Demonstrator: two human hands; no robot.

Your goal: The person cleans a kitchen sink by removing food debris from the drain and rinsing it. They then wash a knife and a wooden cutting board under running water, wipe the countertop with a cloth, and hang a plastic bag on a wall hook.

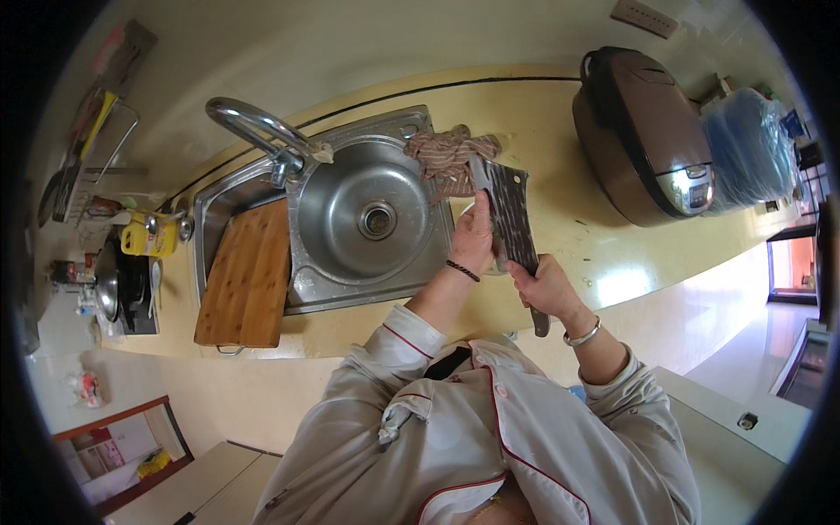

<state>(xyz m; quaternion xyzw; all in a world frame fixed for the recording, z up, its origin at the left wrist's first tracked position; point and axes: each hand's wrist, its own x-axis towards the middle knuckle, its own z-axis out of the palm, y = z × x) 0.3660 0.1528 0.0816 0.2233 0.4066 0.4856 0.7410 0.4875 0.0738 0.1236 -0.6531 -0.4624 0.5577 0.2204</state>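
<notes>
My right hand [546, 286] is closed round the handle end of a cleaver [508, 213] with a dark, streaked blade. The blade points away from me, above the counter just right of the sink. At the blade's left side is my left hand [477, 231], its thumb laid on the metal; its other fingers are partly hidden. Behind the left hand, a pale round item shows only at its rim and cannot be made out. A brown striped cloth [447, 156] lies crumpled at the sink's right edge, close to the blade's far end.
The steel sink [308, 296] has a curved faucet [252, 125] behind it. A bamboo cutting board [246, 275] rests slanted across its left basin. A brown rice cooker [646, 138] stands at right, beside a plastic-covered blue container [745, 147]. A yellow jug [147, 236] and a lidded pan [108, 282] stand left.
</notes>
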